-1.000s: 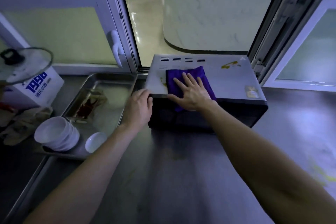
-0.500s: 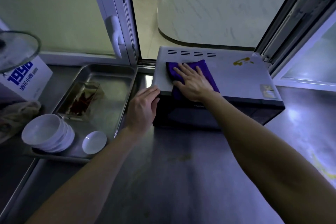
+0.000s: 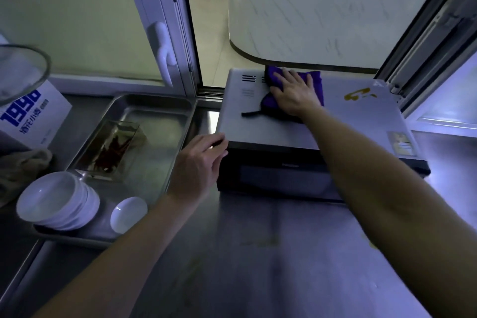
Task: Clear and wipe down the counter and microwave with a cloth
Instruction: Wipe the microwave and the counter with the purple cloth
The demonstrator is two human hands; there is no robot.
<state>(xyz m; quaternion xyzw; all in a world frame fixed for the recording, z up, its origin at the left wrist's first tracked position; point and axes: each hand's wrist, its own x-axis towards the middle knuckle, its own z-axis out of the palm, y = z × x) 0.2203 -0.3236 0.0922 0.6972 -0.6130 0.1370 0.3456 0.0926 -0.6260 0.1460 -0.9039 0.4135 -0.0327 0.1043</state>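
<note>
The fingers (image 3: 286,77) of the right hand (image 3: 294,94) were spread open and laid flat on a purple cloth (image 3: 316,85), which was pressed against the top of the microwave (image 3: 284,124) near its back edge, just beside the vent slots (image 3: 249,78). The fingers (image 3: 211,144) of the left hand (image 3: 197,165) were loosely extended and rested against the front left corner of the microwave, with nothing gripped. A yellow smear (image 3: 357,93) was seen on the microwave top to the right of the cloth, apart from it, and a label (image 3: 402,143) was stuck near the front right corner. The microwave was set on the steel desk (image 3: 271,261), in front of an open window (image 3: 296,8). To the left, a metal tray (image 3: 160,111) was placed on the desk; a clear container with red contents (image 3: 113,148), a stack of white bowls (image 3: 58,201) and a small white dish (image 3: 128,214) were held in it. A white box with blue print (image 3: 33,116) was stood at the far left
</note>
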